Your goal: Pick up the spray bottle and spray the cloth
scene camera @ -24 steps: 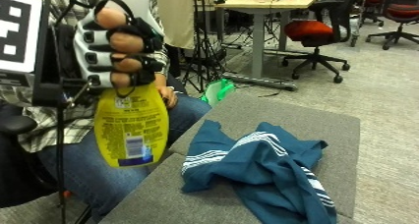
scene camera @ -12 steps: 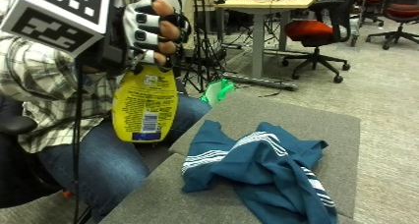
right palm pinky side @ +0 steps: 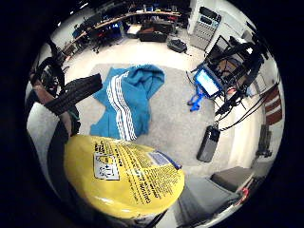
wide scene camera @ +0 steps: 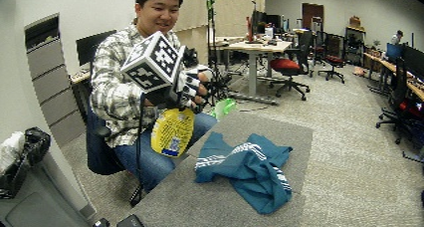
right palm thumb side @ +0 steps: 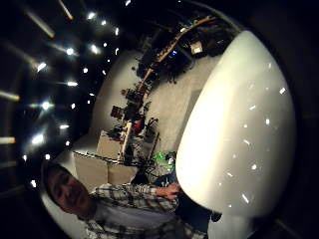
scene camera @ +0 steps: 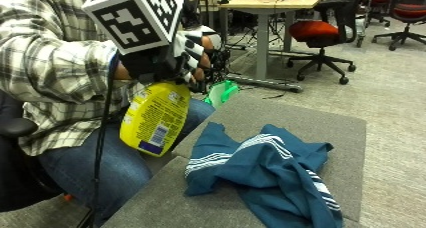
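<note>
On the grey padded table [scene camera: 279, 119] lies the teal cloth [scene camera: 266, 173]. Beside its edge, the yellow spray bottle [scene camera: 154, 119] now tilts clothward, lowered; the gloved right hand [scene camera: 174, 58] clasps its neck. Trigger apparently unpressed.

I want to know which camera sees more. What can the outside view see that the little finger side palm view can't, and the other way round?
Only the outside view shows the gloved right hand gripping the top of the spray bottle, the person's plaid sleeve and a red office chair. Only the little finger side palm view shows a small lit screen on a stand and a dark flat device lying on the grey table. Both show the yellow bottle, held up off the table, and the teal cloth with white stripes crumpled on the table.
</note>
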Available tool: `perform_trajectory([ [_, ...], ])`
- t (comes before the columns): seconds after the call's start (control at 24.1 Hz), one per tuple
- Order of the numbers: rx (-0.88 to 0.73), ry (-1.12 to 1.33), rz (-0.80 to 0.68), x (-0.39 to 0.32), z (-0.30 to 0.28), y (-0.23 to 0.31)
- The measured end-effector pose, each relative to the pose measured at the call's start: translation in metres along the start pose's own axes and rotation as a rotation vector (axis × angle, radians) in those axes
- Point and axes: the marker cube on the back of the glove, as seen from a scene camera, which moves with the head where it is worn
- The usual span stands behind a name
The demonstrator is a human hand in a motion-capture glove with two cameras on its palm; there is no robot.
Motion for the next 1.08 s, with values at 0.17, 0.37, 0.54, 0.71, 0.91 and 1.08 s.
perform_trajectory([
  [0.17, -0.1, 0.151, 0.003, -0.001, 0.023, -0.007],
  [0.37, -0.225, 0.315, -0.021, -0.004, 0.056, -0.01],
  [0.54, -0.325, 0.443, -0.032, -0.005, 0.081, -0.011],
  [0.71, -0.394, 0.526, -0.035, -0.005, 0.099, -0.012],
  [0.91, -0.453, 0.636, -0.046, -0.003, 0.116, -0.01],
  [1.08, -0.488, 0.661, -0.062, -0.005, 0.127, -0.006],
])
